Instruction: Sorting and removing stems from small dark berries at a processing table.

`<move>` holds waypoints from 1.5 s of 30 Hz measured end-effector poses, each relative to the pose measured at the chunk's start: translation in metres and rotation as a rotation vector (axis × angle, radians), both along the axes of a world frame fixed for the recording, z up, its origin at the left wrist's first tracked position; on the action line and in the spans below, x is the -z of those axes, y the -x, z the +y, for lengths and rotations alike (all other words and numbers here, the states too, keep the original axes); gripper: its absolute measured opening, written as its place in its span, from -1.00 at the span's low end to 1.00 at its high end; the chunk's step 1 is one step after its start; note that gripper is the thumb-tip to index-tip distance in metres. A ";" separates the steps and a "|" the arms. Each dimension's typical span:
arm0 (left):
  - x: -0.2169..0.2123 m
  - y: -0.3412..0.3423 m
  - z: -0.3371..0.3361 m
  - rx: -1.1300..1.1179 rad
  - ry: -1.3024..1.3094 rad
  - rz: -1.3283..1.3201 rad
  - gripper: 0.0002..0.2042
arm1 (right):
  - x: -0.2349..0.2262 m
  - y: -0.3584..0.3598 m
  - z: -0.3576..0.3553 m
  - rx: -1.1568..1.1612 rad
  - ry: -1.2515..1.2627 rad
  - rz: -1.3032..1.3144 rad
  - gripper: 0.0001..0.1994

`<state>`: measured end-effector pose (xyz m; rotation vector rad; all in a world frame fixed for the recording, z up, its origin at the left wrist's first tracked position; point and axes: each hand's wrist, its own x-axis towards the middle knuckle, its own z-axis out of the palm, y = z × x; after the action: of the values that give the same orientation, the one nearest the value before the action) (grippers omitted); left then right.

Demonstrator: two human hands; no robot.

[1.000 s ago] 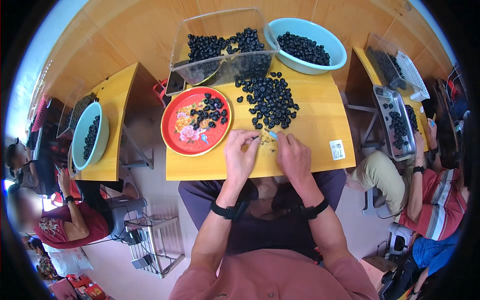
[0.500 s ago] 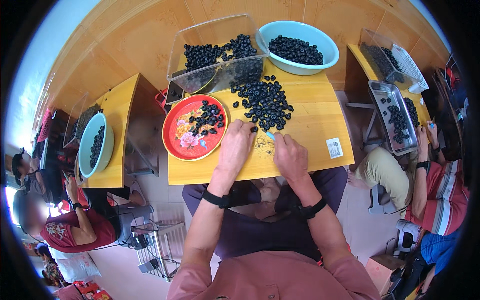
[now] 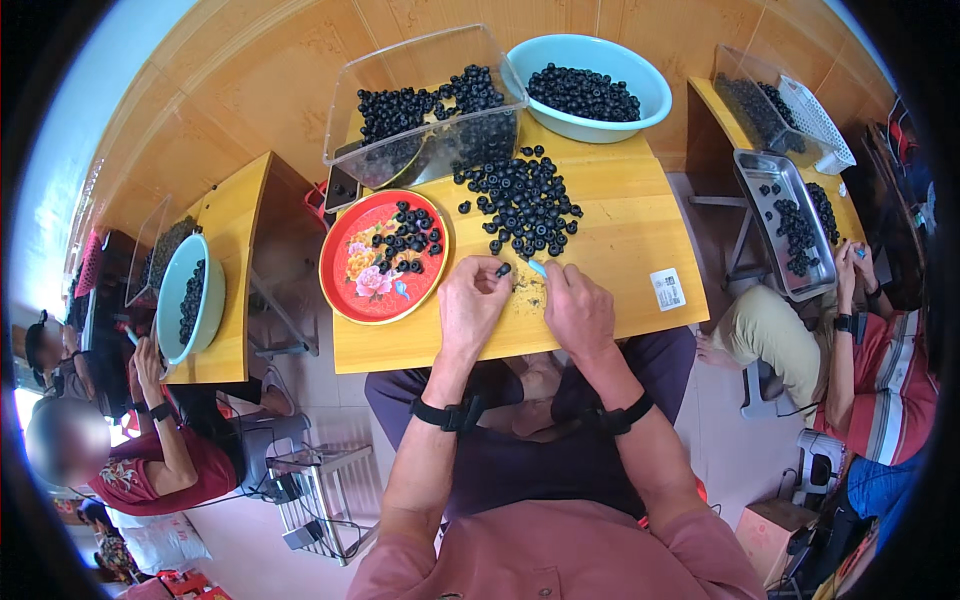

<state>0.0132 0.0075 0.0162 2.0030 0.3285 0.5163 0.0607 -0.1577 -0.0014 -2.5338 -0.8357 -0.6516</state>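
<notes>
My left hand (image 3: 475, 305) pinches a small black round part (image 3: 503, 270) between thumb and fingertips, above the table. Close beside it on the right, my right hand (image 3: 580, 310) is closed around a light-blue tool handle (image 3: 538, 268) that points toward the part; its tip is too small to make out. Dark shavings (image 3: 528, 298) lie on the wood between the hands. Just beyond, a loose heap of black round parts (image 3: 530, 200), many with a hollow centre, spreads over the table. To the left, a red flowered round tray (image 3: 345, 290) holds several of the same parts.
A clear plastic bin (image 3: 345, 125) and a light-blue basin (image 3: 590, 128), both with many black parts, stand at the back of the yellow table (image 3: 620, 250). A white label (image 3: 667, 290) sticks at its right. Co-workers sit at tables on both sides, with another basin (image 3: 213, 300) and a metal tray (image 3: 800, 280).
My left hand has turned and raised the pinched black part slightly, a little nearer to me. My right hand keeps the tool almost in place. The view has shifted slightly.
</notes>
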 end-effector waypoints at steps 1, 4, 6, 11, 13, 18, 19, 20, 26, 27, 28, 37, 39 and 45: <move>-0.002 0.001 -0.003 -0.017 0.066 0.030 -0.82 | 0.001 0.000 -0.001 0.003 -0.003 0.051 -0.85; 0.001 0.001 -0.005 -0.037 0.139 0.026 -0.81 | 0.000 0.001 0.000 0.000 -0.013 0.095 -0.85; 0.009 0.001 -0.005 -0.037 0.145 -0.007 -0.80 | 0.000 0.001 0.001 -0.002 -0.018 0.091 -0.85; 0.019 0.001 -0.002 0.003 0.187 -0.019 -0.79 | -0.002 0.001 0.001 -0.016 0.012 0.003 -0.84; 0.017 0.002 -0.002 -0.003 0.185 -0.004 -0.79 | -0.005 0.002 0.000 -0.018 0.017 0.009 -0.84; 0.021 0.003 -0.001 -0.032 0.226 -0.088 -0.80 | -0.004 0.002 0.000 -0.029 0.015 0.020 -0.84; 0.021 0.003 -0.001 -0.026 0.188 -0.116 -0.81 | -0.005 0.002 0.000 -0.032 0.011 0.015 -0.83; 0.021 0.003 -0.001 -0.020 0.150 -0.144 -0.82 | -0.005 0.002 0.000 -0.034 0.008 0.009 -0.83; 0.018 0.005 -0.002 -0.016 0.170 -0.076 -0.81 | -0.004 0.002 -0.001 -0.089 0.002 0.010 -0.81; 0.020 0.005 -0.002 -0.017 0.170 -0.075 -0.81 | -0.004 0.002 -0.001 -0.090 0.002 0.011 -0.81; 0.022 0.004 -0.002 -0.017 0.201 -0.074 -0.79 | -0.003 0.002 0.000 -0.116 -0.004 0.011 -0.81; 0.020 0.003 -0.004 0.002 0.114 -0.058 -0.73 | -0.002 0.001 -0.002 -0.175 -0.014 0.005 -0.78; 0.023 0.003 -0.003 0.012 0.110 -0.064 -0.73 | -0.002 0.002 -0.002 -0.176 -0.015 0.007 -0.78; 0.029 0.005 -0.003 0.087 0.473 -0.152 -0.77 | -0.004 0.001 0.002 -0.124 0.008 0.065 -0.86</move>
<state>0.0083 0.0047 -0.0129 1.5048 0.2415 0.4816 0.0602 -0.1562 0.0024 -2.4722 -0.9648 -0.5249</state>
